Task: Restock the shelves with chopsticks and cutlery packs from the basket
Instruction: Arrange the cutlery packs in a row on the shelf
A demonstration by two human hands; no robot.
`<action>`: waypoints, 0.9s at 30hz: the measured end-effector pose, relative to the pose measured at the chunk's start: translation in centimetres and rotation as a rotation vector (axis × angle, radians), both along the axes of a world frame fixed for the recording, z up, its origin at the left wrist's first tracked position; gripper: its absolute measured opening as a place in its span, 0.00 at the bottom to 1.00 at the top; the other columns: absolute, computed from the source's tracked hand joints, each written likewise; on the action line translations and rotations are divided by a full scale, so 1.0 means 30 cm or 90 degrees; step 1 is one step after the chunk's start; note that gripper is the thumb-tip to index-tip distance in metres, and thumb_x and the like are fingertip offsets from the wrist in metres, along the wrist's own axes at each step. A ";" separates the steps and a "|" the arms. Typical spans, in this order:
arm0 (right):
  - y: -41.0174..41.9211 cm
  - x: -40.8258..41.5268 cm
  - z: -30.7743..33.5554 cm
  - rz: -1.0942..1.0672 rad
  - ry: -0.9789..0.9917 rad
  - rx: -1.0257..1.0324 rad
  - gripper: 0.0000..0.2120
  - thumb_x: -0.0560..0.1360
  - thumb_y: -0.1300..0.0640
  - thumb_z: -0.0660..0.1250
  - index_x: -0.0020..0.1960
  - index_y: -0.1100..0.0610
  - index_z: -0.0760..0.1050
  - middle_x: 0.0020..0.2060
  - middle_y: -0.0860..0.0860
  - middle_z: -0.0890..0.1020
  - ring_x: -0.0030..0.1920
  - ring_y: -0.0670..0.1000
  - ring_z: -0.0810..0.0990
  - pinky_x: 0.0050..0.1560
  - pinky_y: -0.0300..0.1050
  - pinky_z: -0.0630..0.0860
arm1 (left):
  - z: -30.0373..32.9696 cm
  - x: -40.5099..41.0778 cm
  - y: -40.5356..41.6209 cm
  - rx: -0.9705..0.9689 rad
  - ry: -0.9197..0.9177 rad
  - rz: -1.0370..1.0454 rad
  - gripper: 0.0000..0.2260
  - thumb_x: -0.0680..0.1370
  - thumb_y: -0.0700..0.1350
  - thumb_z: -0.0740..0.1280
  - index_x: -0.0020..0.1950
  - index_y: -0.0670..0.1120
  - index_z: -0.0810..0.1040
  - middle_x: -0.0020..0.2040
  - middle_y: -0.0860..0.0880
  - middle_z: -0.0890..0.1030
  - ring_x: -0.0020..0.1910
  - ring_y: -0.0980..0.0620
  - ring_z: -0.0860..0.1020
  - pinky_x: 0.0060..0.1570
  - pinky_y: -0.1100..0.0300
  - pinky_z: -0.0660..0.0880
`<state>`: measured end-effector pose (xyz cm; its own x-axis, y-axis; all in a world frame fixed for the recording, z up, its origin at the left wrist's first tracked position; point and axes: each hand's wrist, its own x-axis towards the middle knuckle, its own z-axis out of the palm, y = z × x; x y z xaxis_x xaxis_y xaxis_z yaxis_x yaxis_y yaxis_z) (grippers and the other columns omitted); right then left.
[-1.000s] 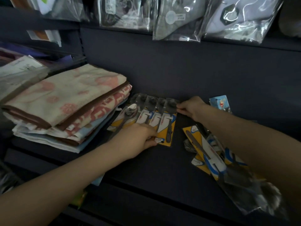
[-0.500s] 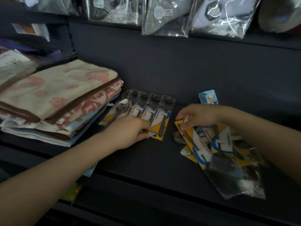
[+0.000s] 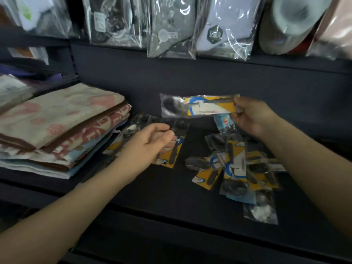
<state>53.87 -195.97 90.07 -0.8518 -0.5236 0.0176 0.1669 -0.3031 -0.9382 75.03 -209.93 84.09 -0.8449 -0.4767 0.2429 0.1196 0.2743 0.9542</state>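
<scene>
- The right hand [image 3: 253, 117] pinches one spoon pack [image 3: 198, 106] by its card end and holds it level in the air above the shelf [image 3: 152, 189]; its fingers [image 3: 238, 109] are closed on the plastic edge.
- The left hand [image 3: 152, 143] hovers over the neat row of packs [image 3: 171, 155] beside the folded towels [image 3: 57, 119], fingers loosely curled and holding nothing that I can see.
- The loose pile of packs [image 3: 238, 168] lies jumbled on the right of the shelf, apart from the row.
- To my eye the step is laying this pack onto the row; best to turn it so the card end faces the front like the others, then let the free hand square the edges.
- A grip so near the corner lets the pack droop; the other hand could steady it.
- The wrap looks slippery; better set it down than drop it.
</scene>
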 end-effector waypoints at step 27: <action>-0.122 0.160 -0.037 0.208 0.302 0.410 0.07 0.79 0.55 0.59 0.55 0.53 0.73 0.39 0.50 0.78 0.37 0.47 0.75 0.34 0.39 0.68 | -0.024 -0.045 -0.002 -0.058 -0.067 -0.007 0.16 0.74 0.37 0.68 0.59 0.50 0.69 0.49 0.51 0.79 0.46 0.55 0.78 0.41 0.64 0.73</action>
